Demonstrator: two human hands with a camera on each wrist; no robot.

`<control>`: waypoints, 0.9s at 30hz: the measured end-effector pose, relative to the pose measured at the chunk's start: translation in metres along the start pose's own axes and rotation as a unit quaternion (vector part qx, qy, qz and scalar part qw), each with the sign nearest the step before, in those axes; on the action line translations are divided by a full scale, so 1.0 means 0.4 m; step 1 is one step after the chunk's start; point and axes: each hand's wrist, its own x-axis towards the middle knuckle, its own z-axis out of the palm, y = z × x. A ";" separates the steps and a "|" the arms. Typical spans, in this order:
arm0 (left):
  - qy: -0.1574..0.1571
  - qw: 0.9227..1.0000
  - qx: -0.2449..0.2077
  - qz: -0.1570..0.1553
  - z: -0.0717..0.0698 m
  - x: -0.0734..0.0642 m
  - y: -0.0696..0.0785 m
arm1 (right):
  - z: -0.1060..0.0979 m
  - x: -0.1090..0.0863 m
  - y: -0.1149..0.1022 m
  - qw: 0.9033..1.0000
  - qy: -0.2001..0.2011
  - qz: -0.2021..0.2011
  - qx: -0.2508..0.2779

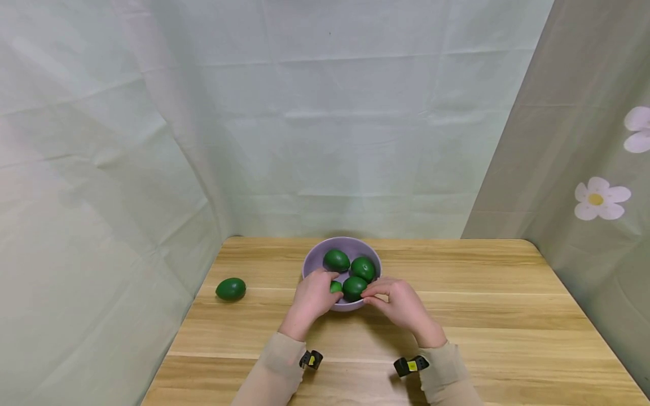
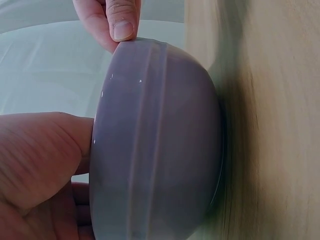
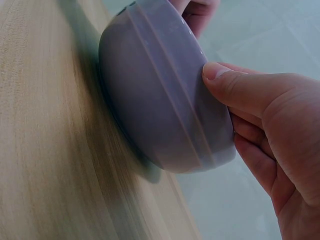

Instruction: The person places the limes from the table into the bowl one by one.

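A lavender bowl (image 1: 341, 242) stands on the wooden table with several dark green avocados (image 1: 336, 260) inside. My left hand (image 1: 315, 293) reaches over the bowl's left rim, its thumb and fingers around a brighter green avocado (image 1: 336, 287) that they mostly hide. At the right front, my right hand (image 1: 398, 303) pinches the rim, with the thumb (image 3: 235, 87) near the outer edge and the fingers over the inside. In the left wrist view the bowl's outer wall (image 2: 165, 135) blocks sight of what the left fingers hold. One more avocado (image 1: 231, 289) lies alone left of the bowl.
The wooden table (image 1: 487, 321) reaches to both sides of the bowl. A pale cloth (image 1: 355, 141) hangs behind its back edge, and a flowered cloth (image 1: 558, 141) hangs on the right. Each wrist wears a small black camera (image 1: 311, 360).
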 end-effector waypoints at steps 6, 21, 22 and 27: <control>0.001 1.000 -0.007 0.003 0.000 -0.002 -0.002 | 0.004 0.000 0.003 1.000 0.001 -0.001 0.000; 0.002 0.999 -0.038 -0.008 0.001 -0.006 0.003 | 0.004 -0.001 0.008 1.000 -0.002 0.000 0.001; 0.003 0.999 -0.040 -0.007 0.001 -0.006 0.003 | 0.004 -0.001 0.008 1.000 -0.002 0.000 0.002; 0.006 0.999 -0.045 -0.003 0.001 -0.007 0.001 | 0.006 0.000 0.009 1.000 -0.001 0.000 0.002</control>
